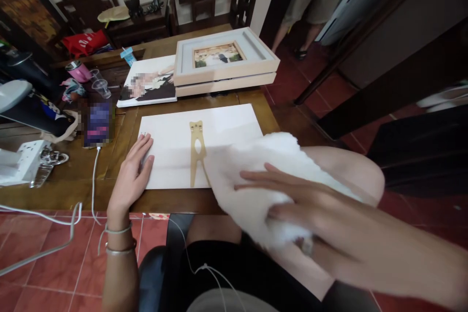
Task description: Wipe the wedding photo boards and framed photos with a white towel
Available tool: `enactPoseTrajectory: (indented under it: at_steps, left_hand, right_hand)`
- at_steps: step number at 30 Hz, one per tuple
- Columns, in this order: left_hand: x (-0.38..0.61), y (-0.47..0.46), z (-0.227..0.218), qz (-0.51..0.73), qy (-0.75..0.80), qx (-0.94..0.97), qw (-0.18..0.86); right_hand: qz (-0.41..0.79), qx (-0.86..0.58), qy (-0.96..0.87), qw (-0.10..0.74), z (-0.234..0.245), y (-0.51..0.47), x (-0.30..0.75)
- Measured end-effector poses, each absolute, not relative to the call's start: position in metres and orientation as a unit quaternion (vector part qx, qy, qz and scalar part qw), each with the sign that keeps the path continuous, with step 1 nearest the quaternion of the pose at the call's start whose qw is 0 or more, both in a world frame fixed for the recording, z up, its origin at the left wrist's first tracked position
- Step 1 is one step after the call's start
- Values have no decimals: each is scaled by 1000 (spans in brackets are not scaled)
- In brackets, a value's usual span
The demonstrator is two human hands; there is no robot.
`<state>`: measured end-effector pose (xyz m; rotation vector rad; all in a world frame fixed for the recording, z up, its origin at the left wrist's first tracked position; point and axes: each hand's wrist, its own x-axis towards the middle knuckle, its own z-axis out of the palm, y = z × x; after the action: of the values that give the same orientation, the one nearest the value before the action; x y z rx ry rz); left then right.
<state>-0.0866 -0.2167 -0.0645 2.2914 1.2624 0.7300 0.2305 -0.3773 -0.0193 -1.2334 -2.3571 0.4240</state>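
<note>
A white flat panel lies on the wooden table before me, with a gold cat-shaped folding stand on its upper face. My left hand rests on the panel's left edge, fingers stretched out and holding nothing. To the right, my right hand grips a bunched white cloth, blurred by motion. The cloth covers the panel's lower right corner and the foot of the stand. Below that hand a pale flat corner shows; I cannot tell what it belongs to.
Stacked wooden picture frames and a photo canvas sit behind the panel. At left are a phone on a charging cable, a power strip, plastic cups and a pink tumbler. A person's legs stand beyond.
</note>
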Motion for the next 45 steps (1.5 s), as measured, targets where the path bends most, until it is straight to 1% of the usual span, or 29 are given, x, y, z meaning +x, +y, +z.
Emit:
enactPoseTrajectory:
  at_steps: [4,7,10,13,15,19,23,25,29,32,35,38,42,45]
  left_hand:
    - [-87,-217,-65,262,449,828,211]
    - [-87,-218,-65,266,448,827,212]
    - [-87,-218,-65,267,446,828,210]
    - [-87,-217,-65,266,447,828,209]
    - [-87,-217,-65,263,450,827,209]
    - [-86,-218,-64,257,456,826,210]
    - [-86,-219,-64,257,457,826,210]
    - [-86,-219,-64,257,456,826,209]
    - [-87,-218,-64,256,455,827,210]
    - [-88,-218,-64,256,455,828,207]
    - [-87,-218,-64,255,457,827,207]
    - [-87,-218,-64,253,458,826,208]
    - [-87,-218,-64,249,460,826,208]
    - [-86,-218,-63,245,460,827,210]
  right_hand:
    - [143,-518,-820,197,-23,-311,229]
    - [117,-566,-787,214,-36,-259,213]
    - [113,-589,-774,204,-44,-239,190]
    - [114,-551,-811,162,-42,-260,173]
    - [123,-504,-841,153,-37,-289,168]
    - [165,-415,-876,183,-29,-340,168]
    - [193,-405,-868,214,-30,-331,172]
    - [186,-429,-863,189,-31,-302,174]
    - [130,-485,-857,118,-25,-238,172]
    - [89,-517,-847,83,-25,-219,161]
    - [9,-539,-839,71,-32,-235,143]
    - [-28,-501,-861,88,-36,-278,126]
    - [18,-412,-904,114,-26,-334,118]
    - [61,-383,-914,115,-18,-341,120]
